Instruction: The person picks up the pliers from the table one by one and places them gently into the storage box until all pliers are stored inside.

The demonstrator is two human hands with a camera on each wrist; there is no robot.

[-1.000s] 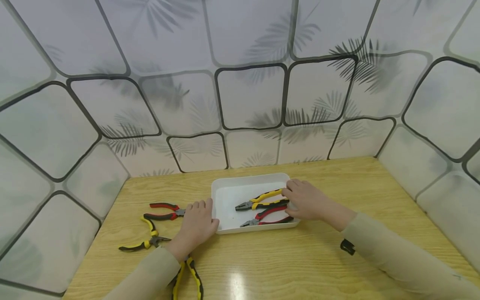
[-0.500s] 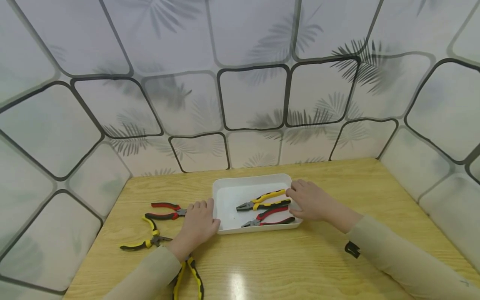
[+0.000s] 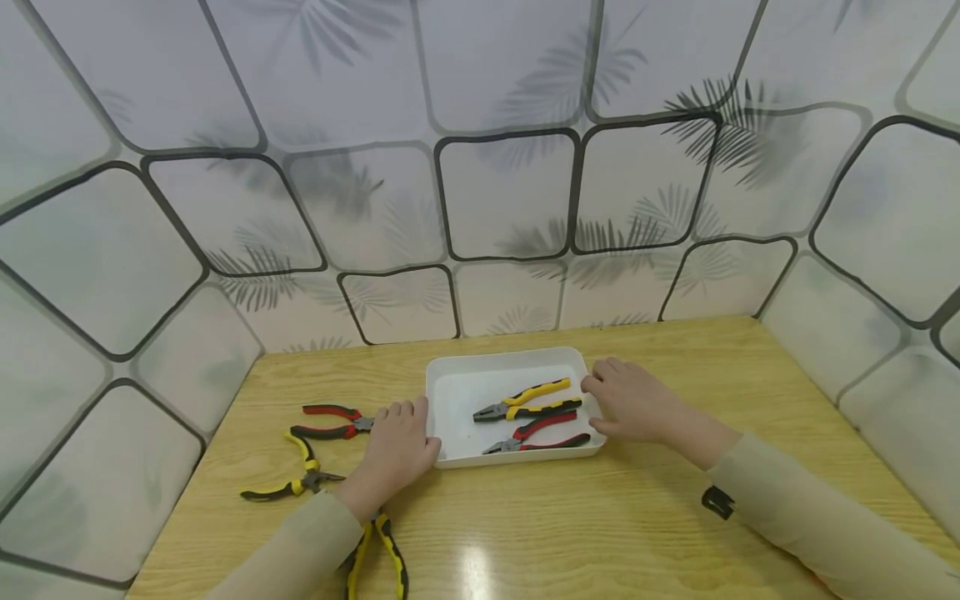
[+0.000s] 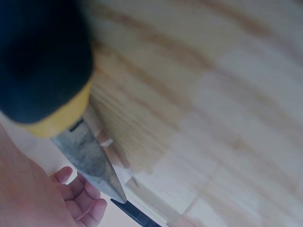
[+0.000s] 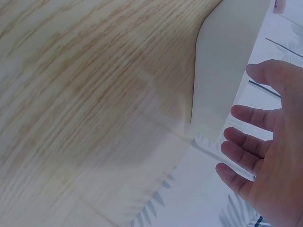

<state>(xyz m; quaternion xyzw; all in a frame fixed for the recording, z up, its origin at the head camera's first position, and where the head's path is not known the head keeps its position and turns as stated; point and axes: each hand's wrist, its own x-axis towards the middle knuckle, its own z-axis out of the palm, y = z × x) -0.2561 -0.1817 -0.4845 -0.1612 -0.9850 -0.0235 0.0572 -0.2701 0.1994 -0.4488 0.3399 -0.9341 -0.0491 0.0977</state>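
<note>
White tray [image 3: 457,396] sits near back edge of tabletop [image 3: 570,517], yellow pliers [image 3: 512,412] and red pliers [image 3: 519,444] inside. Left hand [image 3: 395,444] at tray's left end, fingers loosely bent; right hand [image 3: 636,404] at right end, fingers apart.

On the wood-grained bench [image 3: 570,525], a white tray [image 3: 457,400] is set towards the back; to its left, red-handled pliers [image 3: 350,430], splayed yellow-handled pliers [image 3: 311,481] and, nearer the front, a partly hidden yellow-and-black pair [image 3: 389,539] are laid.
</note>
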